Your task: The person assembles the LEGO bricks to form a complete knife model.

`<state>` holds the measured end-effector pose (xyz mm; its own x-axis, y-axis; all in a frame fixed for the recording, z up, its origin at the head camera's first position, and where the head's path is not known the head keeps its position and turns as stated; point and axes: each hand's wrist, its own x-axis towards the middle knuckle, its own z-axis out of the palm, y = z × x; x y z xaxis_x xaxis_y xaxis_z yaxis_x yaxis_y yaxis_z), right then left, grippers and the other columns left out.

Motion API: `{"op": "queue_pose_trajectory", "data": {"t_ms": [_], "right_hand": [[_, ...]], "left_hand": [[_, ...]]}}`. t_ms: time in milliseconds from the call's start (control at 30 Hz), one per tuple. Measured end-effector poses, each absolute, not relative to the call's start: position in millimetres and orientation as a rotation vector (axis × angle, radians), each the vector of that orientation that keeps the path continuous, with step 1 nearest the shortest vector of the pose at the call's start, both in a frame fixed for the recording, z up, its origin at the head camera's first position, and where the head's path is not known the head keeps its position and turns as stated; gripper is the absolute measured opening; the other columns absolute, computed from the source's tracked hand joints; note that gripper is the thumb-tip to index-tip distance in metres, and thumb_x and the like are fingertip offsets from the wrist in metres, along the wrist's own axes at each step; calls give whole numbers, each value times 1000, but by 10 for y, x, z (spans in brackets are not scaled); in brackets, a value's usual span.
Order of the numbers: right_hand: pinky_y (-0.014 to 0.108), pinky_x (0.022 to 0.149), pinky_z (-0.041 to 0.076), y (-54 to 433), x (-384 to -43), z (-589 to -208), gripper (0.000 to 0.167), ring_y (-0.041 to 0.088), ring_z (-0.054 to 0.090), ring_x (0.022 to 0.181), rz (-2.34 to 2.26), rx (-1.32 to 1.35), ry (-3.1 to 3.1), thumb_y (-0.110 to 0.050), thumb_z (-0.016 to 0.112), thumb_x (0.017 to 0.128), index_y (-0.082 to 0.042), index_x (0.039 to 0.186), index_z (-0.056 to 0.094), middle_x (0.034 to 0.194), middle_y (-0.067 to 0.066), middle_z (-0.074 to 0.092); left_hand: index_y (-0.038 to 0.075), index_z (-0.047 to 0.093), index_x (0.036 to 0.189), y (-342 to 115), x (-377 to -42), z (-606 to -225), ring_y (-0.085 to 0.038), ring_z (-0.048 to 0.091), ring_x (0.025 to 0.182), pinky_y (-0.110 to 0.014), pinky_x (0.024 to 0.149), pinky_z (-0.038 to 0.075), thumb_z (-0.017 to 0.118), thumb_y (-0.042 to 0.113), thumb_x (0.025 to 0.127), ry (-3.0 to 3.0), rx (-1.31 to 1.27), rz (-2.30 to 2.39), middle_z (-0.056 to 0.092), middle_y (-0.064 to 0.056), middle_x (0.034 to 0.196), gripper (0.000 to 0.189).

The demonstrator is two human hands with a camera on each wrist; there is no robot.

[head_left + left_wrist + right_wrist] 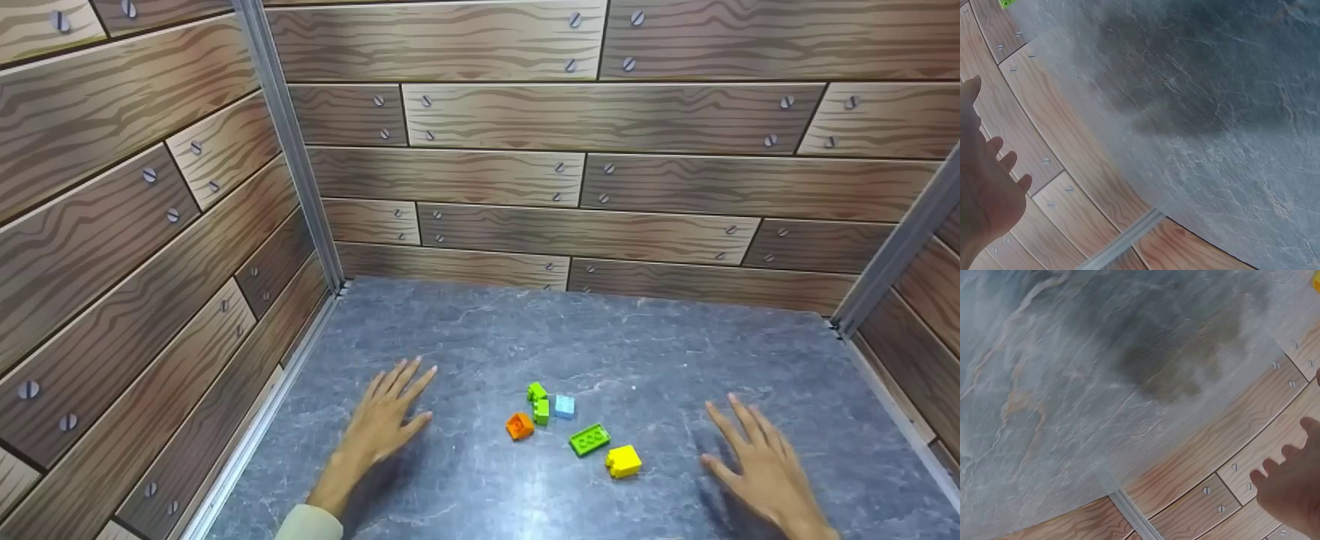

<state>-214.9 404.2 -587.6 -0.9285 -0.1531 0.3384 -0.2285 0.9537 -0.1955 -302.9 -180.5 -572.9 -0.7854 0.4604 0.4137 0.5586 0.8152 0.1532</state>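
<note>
My left hand (pixel 382 420) hovers palm down over the left part of the table, fingers spread and holding nothing. On the other side my right hand (pixel 765 465) is likewise spread and holds nothing. Between them lie several toy building blocks: an orange block (pixel 520 426), green blocks (pixel 541 411) close together, a light blue block (pixel 565 406), a flat green block (pixel 589 439) with studs up, and a yellow block (pixel 623 461). The orange block is nearest the left hand, the yellow one nearest the right. Neither hand touches a block.
The grey marbled tabletop (pixel 480 330) is enclosed by wood-patterned walls (pixel 495 172) at the back, left and right. Metal corner posts (pixel 289 142) stand at the back corners. A metal strip (pixel 255 420) runs along the left edge.
</note>
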Motion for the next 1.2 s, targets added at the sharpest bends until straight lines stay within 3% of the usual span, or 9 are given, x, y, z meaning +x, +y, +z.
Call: {"op": "queue_pose_trajectory", "data": {"t_ms": [433, 667, 900, 1200], "right_hand": [[82, 94, 36, 3871, -2176, -5809, 79, 62, 41, 134, 599, 370, -2958, -32, 77, 95, -16, 161, 36, 160, 28, 34], [78, 96, 40, 3756, -2179, -5815, 75, 60, 42, 136, 797, 454, -2936, -26, 77, 95, -6, 157, 41, 155, 32, 40], [71, 91, 49, 3701, -2228, -5814, 76, 53, 59, 121, 951, 495, -2956, -26, 75, 96, -6, 158, 38, 153, 34, 39], [64, 87, 54, 3524, -2229, -5891, 75, 45, 65, 111, 974, 633, -2888, -25, 79, 93, -2, 154, 43, 149, 29, 47]], "left_hand": [[19, 37, 162, -1722, -3004, -5693, -36, 30, 153, -63, 122, 19, 64, 39, 103, -2714, -820, -539, 33, -11, 168, 68], [21, 36, 163, -1700, -2972, -5693, -36, 30, 154, -63, 122, 20, 62, 38, 104, -2749, -874, -626, 32, -12, 168, 66], [22, 35, 163, -1666, -2955, -5705, -41, 31, 152, -66, 119, 23, 61, 36, 105, -2797, -875, -706, 29, -11, 169, 65], [31, 32, 164, -1577, -2932, -5722, -42, 35, 150, -71, 113, 30, 59, 39, 106, -2851, -884, -804, 27, -8, 170, 65]]}}
